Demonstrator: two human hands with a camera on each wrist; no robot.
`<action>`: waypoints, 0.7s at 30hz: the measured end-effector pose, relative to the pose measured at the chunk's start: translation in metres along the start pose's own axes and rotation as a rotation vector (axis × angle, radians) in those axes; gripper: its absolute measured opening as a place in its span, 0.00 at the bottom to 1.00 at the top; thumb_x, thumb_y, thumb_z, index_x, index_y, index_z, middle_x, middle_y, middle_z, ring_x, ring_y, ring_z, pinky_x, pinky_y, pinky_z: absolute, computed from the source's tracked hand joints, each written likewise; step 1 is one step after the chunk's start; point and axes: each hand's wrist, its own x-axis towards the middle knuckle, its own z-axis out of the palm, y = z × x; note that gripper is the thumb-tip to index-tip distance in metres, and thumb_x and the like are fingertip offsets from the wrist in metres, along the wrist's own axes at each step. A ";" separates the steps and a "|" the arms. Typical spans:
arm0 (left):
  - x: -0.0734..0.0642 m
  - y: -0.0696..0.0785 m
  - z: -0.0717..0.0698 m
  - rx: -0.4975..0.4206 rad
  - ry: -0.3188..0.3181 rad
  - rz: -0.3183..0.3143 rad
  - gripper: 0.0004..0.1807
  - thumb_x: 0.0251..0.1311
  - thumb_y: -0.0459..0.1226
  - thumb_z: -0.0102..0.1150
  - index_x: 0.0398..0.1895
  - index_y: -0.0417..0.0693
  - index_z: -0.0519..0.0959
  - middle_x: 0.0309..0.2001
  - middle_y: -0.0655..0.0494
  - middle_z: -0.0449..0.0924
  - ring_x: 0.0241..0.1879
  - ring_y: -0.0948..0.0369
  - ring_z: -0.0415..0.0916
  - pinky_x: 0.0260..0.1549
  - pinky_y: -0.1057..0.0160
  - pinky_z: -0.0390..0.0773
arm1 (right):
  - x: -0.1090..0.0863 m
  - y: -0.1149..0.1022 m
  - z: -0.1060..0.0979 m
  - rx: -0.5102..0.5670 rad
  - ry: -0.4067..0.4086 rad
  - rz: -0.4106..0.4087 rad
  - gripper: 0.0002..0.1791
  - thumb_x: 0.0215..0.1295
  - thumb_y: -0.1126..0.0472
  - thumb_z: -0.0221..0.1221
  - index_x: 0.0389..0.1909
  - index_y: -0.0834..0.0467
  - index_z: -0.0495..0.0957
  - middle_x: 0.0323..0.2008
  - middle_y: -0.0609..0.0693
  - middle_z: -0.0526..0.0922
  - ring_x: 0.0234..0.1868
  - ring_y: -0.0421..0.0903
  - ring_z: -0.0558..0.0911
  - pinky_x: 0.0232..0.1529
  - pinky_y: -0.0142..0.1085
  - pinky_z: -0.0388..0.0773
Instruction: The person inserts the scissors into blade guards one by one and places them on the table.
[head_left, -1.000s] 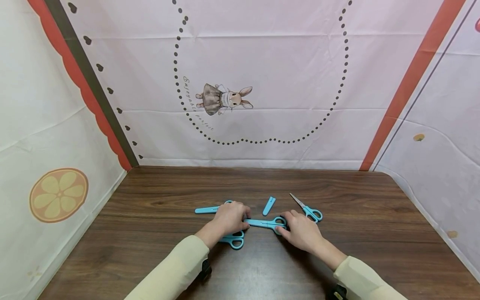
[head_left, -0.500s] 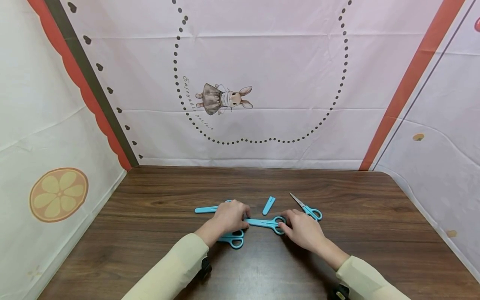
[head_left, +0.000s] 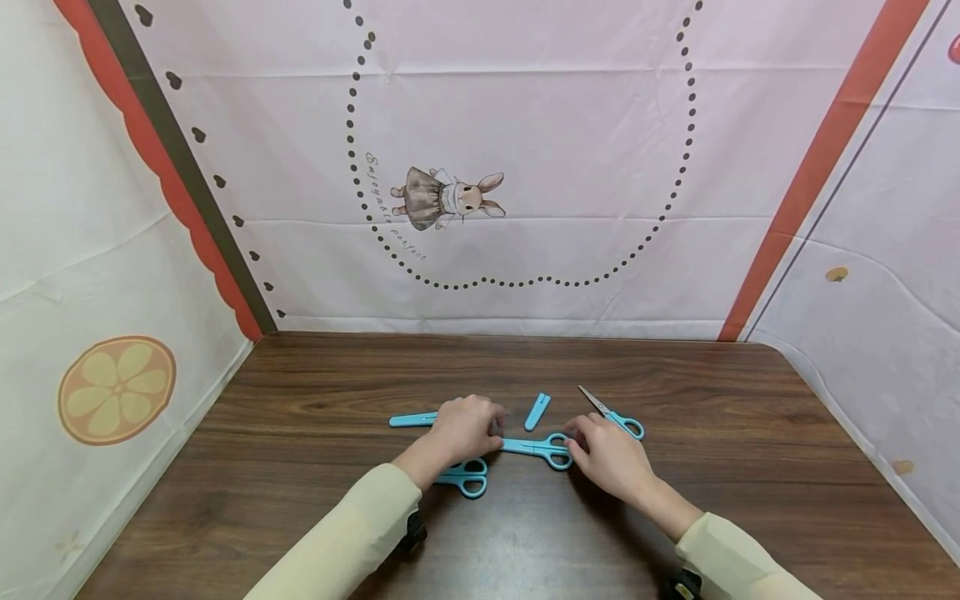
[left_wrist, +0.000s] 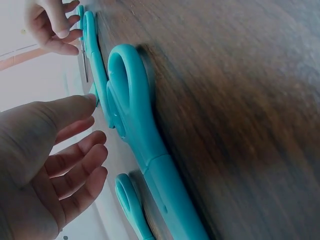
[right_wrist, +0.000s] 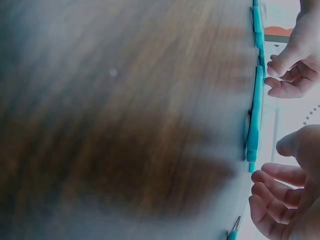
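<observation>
Between the hands, a pair of light-blue scissors (head_left: 525, 446) lies on the table with a blue cover over its blades and its finger loops to the right. My left hand (head_left: 467, 427) hovers at the covered tip; the left wrist view shows its fingers loosely bent with nothing between them. Beside the loops is my right hand (head_left: 613, 460), fingers relaxed and apart from the scissors in the right wrist view. Partly hidden by the left hand and wrist are another covered pair of scissors (left_wrist: 132, 110) nearer me and a blue piece (head_left: 411, 420) farther back.
A loose blue blade cover (head_left: 537, 412) lies behind the middle scissors. Scissors with bare metal blades (head_left: 624, 426) rest just beyond the right hand. The brown wood-grain table (head_left: 337, 367) meets a printed cloth backdrop (head_left: 570, 167) at its back edge.
My right hand has let go of the middle scissors' loops and drawn slightly right. My left fingers have come off the covered tip and loosened. The scissors stay in place.
</observation>
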 end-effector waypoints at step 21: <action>0.012 0.006 0.002 -0.028 0.078 -0.007 0.08 0.53 0.45 0.63 0.35 0.56 0.81 0.29 0.64 0.74 0.25 0.68 0.69 0.20 0.68 0.69 | 0.004 0.016 -0.004 -0.038 0.099 0.014 0.15 0.51 0.52 0.66 0.38 0.54 0.80 0.33 0.48 0.79 0.33 0.47 0.77 0.24 0.39 0.73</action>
